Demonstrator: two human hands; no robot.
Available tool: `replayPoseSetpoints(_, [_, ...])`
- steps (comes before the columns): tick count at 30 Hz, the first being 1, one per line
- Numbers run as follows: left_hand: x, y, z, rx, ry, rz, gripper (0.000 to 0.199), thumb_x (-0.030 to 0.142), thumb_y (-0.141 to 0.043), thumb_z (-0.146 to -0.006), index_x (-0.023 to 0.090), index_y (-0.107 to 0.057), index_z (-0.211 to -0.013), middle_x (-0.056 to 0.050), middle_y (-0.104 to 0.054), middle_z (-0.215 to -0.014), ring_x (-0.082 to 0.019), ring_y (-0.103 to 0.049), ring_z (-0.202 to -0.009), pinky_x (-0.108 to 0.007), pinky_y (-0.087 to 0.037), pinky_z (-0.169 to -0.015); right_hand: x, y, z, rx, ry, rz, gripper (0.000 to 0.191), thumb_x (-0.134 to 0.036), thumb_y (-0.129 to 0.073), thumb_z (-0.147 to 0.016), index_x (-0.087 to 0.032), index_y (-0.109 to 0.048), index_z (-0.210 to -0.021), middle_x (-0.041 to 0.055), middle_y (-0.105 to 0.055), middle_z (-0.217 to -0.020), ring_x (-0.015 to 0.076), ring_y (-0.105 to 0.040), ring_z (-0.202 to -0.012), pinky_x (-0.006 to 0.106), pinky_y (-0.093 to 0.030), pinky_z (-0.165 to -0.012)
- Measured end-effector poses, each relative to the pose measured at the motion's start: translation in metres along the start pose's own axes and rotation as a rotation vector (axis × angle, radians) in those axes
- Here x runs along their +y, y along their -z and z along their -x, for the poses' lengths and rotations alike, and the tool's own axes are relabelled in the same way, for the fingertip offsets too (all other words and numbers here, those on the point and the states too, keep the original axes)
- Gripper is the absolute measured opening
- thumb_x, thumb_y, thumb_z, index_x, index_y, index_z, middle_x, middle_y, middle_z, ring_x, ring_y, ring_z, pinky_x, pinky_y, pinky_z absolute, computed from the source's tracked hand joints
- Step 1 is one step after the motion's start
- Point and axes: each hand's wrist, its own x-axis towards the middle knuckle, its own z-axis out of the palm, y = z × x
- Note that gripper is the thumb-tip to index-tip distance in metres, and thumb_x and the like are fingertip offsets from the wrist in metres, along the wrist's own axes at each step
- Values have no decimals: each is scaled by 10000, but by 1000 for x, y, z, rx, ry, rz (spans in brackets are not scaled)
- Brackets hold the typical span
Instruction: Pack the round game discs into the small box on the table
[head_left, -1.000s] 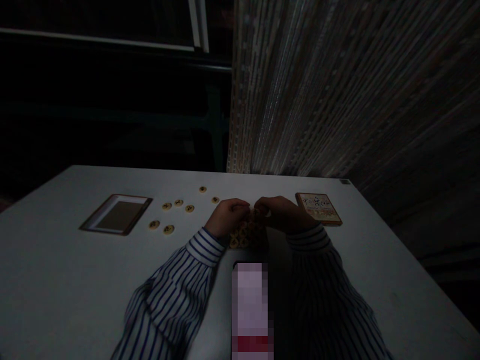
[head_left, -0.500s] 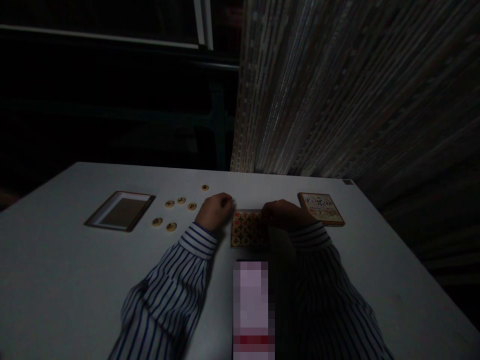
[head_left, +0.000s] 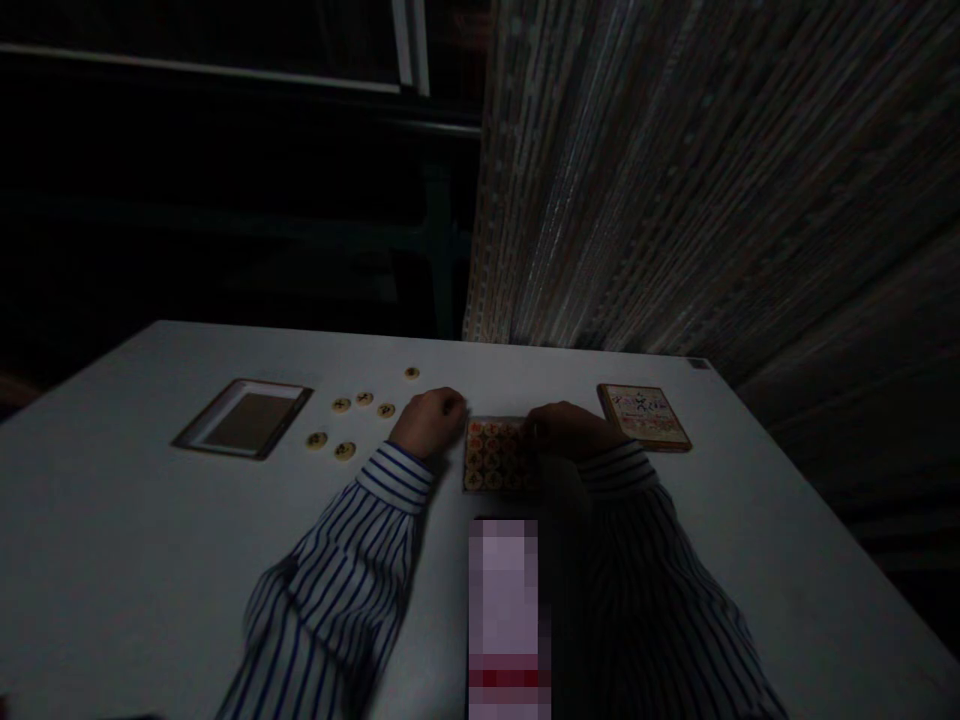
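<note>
A small box of Chinese chess pieces [head_left: 493, 458] lies on the white table in front of me, its round wooden discs set in rows, some lettered red and some dark. My left hand [head_left: 429, 420] rests on the table just left of the box with its fingers curled closed; whatever may be inside is hidden. Over the box's upper right part, my right hand [head_left: 571, 432] is closed, fingertips at the pieces there, and shadow hides what they grip. Several loose chess pieces [head_left: 344, 451] lie flat to the left of my left hand.
An open shallow tray-like lid [head_left: 259, 420] lies at the left. A flat box with printed writing [head_left: 645, 416] is at the right. Near me stands a pixelated, phone-shaped object [head_left: 504, 600]. A strand curtain [head_left: 570, 200] hangs behind the white table [head_left: 172, 560]. The room is dim.
My right fingers have shifted slightly at the box's upper right. My left hand stays curled in place. The whole view has moved a little.
</note>
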Motion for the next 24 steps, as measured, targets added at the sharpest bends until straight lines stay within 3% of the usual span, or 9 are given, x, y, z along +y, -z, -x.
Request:
replayPoseSetpoints(8, [2,1,0,-27,0,-13,287,341,-455,-817,192,-659,-954,-62,-692,-939,-185,-622,-877,-252,-450,-770,-3,2,0,-33,-26,-35,270,-251,-555,-758,-200,-663,-1001,76,-679,-972,196,-622,-871,284,-463,-741])
replayPoseSetpoints(24, [2,2,0,-28,0,-19,291,349,-452,-815,199,-662,-950,-59,-692,-943,-184,-622,-874,-262,-451,-769,4,-1,-3,-30,-27,-13,253,-211,-520,-794,-233,-660,-1004,40,-686,-964,158,-627,-857,214,-448,-703])
